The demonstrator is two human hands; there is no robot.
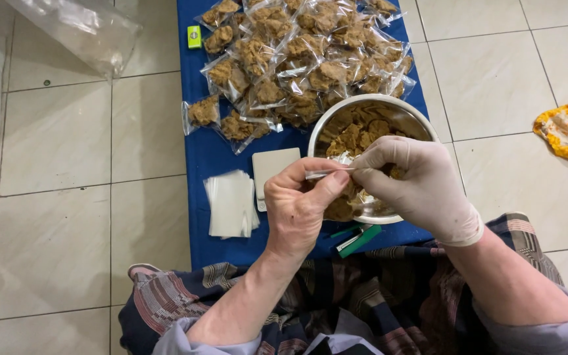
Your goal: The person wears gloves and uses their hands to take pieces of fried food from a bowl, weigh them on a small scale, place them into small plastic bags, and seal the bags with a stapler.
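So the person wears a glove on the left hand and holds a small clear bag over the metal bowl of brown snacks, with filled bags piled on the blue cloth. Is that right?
Nearly. The head view shows the glove on the right hand; the left hand is bare. Both hold the small clear bag over the metal bowl, and filled bags lie piled on the blue cloth.

1. Small clear plastic bag (336, 176): held at its mouth between both hands, its thin top edge stretched roughly level, just above the near side of the bowl; its lower part hangs hidden behind the fingers
2. Steel bowl (399, 118): round, shiny, upright on the blue cloth, partly filled with brown, lumpy fried pieces (359, 131); its near rim is covered by the hands
3. Left hand (297, 207): bare, thumb and forefinger pinching the bag's left end
4. Right hand (415, 184): in a pale glove, fingertips at the bag's right end
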